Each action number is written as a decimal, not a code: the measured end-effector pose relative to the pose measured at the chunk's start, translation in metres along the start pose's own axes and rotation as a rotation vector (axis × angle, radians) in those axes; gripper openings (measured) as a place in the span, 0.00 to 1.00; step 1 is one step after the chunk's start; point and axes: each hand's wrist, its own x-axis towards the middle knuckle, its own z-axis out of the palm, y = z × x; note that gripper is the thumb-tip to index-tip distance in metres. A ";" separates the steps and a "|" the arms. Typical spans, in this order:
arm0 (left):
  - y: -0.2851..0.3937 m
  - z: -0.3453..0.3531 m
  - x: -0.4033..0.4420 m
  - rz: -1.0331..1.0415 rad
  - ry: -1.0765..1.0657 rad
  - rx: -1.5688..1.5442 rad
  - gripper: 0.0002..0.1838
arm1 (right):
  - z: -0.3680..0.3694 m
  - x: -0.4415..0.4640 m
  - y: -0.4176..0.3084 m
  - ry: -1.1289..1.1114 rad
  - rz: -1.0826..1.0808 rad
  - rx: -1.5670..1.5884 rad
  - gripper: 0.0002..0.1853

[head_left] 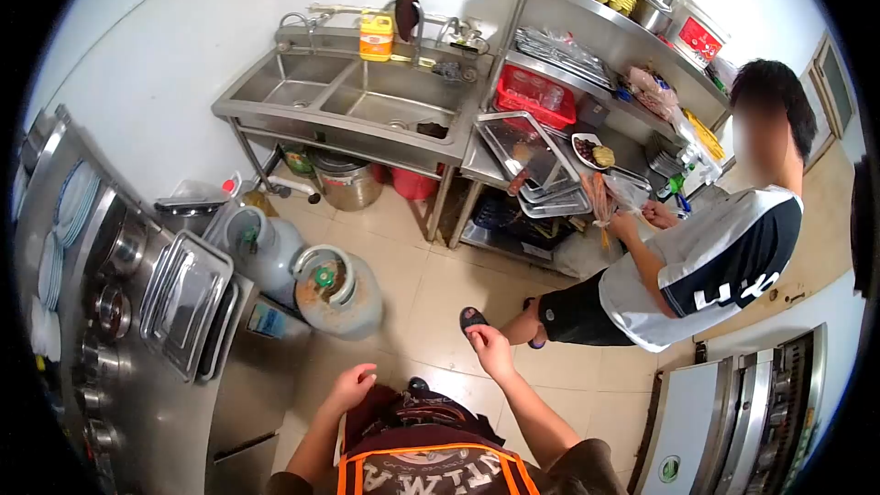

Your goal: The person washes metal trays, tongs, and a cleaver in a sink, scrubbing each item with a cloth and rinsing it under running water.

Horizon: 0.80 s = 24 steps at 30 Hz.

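Note:
My left hand point(353, 387) is at the lower middle, in front of my body, with its fingers loosely bent, slightly apart and nothing in them. My right hand point(490, 350) is raised further forward, its fingers curled together with nothing visible in them. Neither hand touches anything. Between my forearms is the orange-edged apron point(431, 469) over my dark clothing. The nearest object ahead of my left hand is a rusty grey gas cylinder point(341, 302). Past my right hand, a sandalled foot point(473, 319) of another person is on the tiled floor.
A person point(706, 257) stands at the right, handling a clear bag by the steel table. Behind are a double sink point(367, 96) and loaded shelves. A counter point(170, 412) with stacked trays point(188, 298) runs along the left; a steel appliance point(733, 431) is at lower right.

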 end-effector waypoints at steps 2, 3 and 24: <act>0.004 0.002 0.005 0.045 -0.052 -0.004 0.14 | -0.008 0.013 -0.013 0.097 -0.065 -0.045 0.06; 0.012 0.004 0.032 0.017 -0.091 0.012 0.14 | -0.013 0.037 0.002 0.100 -0.016 -0.035 0.06; 0.289 -0.037 0.484 0.335 -0.625 0.071 0.14 | -0.072 0.427 0.014 0.414 0.541 -0.684 0.40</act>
